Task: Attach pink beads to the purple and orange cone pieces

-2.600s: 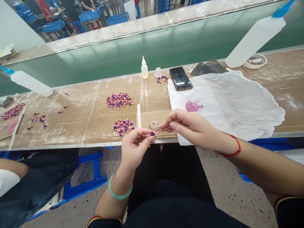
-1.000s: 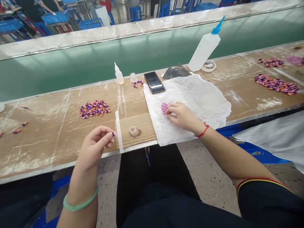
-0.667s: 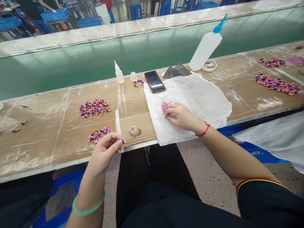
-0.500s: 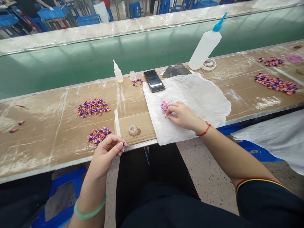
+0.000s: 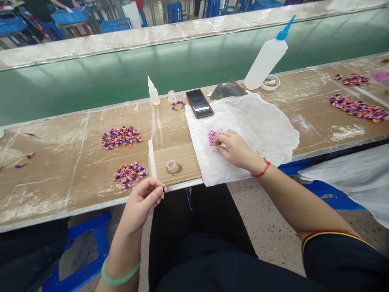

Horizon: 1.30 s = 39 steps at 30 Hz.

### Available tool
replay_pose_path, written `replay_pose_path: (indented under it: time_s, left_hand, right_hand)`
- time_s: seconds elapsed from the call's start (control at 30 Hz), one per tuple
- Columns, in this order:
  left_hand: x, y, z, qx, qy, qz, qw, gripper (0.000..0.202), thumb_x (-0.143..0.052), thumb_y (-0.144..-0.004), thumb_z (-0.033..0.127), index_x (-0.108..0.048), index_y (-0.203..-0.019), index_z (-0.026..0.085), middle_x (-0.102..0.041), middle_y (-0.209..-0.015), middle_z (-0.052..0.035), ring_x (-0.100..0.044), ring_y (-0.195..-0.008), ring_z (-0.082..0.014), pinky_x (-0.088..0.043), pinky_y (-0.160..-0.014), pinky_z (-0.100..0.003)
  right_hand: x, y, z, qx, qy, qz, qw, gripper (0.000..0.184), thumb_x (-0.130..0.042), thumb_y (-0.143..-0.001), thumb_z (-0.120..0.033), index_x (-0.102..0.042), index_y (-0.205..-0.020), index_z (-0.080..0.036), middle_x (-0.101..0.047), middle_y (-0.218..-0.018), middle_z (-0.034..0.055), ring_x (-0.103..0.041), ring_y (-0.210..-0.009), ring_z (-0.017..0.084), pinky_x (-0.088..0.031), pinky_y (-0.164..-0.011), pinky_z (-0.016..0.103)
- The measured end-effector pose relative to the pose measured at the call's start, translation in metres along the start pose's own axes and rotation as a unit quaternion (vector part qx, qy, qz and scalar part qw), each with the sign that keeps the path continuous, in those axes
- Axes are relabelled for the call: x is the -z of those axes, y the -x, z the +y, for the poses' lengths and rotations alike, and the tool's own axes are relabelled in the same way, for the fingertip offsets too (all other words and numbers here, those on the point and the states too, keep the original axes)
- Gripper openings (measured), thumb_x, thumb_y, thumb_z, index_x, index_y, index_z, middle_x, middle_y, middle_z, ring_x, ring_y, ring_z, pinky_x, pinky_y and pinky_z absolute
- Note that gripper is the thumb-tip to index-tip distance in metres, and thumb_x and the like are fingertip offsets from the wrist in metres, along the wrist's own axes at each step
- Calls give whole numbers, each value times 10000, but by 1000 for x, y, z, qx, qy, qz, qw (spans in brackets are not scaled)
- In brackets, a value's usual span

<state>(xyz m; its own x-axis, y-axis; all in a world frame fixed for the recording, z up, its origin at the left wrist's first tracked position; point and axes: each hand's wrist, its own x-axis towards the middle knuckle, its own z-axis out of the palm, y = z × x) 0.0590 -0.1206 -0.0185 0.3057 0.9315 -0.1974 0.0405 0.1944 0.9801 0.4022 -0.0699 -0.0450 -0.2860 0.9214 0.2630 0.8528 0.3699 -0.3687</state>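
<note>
My left hand (image 5: 146,199), at the table's front edge, pinches a small purple and pink piece (image 5: 165,189) between thumb and forefinger. On a white cloth (image 5: 258,121) lies a small pile of tiny pink beads (image 5: 213,137). My right hand (image 5: 235,149) rests on that cloth, its thumb and forefinger drawn together at the pile's right edge; anything between the fingertips is too small to make out. A small clear dish (image 5: 172,166) stands on a cardboard piece (image 5: 185,156) between the hands, beside a white flat stick (image 5: 152,158).
Two heaps of purple and orange pieces, a farther heap (image 5: 121,136) and a nearer heap (image 5: 130,174), lie left. Behind the cloth are a phone (image 5: 199,104), a small dropper bottle (image 5: 153,92) and a large blue-tipped bottle (image 5: 266,64). More pieces (image 5: 358,108) lie right.
My left hand has moved slightly right and down with its piece. My right hand stays at the bead pile with little change. The whole view has shifted a little.
</note>
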Motion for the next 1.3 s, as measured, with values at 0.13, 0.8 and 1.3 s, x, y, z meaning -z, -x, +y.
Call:
replay_pose_path:
  time_s: [0.13, 0.8, 1.3]
  left_hand:
    - [1, 1, -1, 3, 3, 7, 1000, 405, -820, -779, 556, -714, -789, 165, -608, -641, -6, -481, -543, -74, -400, -511, -160]
    - [-16, 1, 5, -19, -71, -2, 997, 266, -732, -839, 412, -686, -774, 159, -609, -648, -12, -509, -566, -106, -406, -538, -207]
    - [-70, -23, 21, -82, -117, -67, 987, 173, -616, -863, 297, -651, -761, 162, -611, -655, -20, -540, -600, -131, -432, -564, -236]
  right_hand:
    - [1, 4, -2, 9, -1, -13, 1000, 121, -625, -850, -102, -608, -773, -194, -689, -836, 79, -575, -861, 267, -488, -850, 419]
    - [-15, 5, -5, 32, 58, -43, 997, 182, -454, -887, -103, -565, -774, -193, -605, -820, 132, -505, -830, 295, -435, -833, 461]
    - [13, 14, -20, 30, -37, 2, 999, 96, -514, -926, -164, -540, -852, -218, -646, -896, 102, -546, -895, 278, -459, -856, 455]
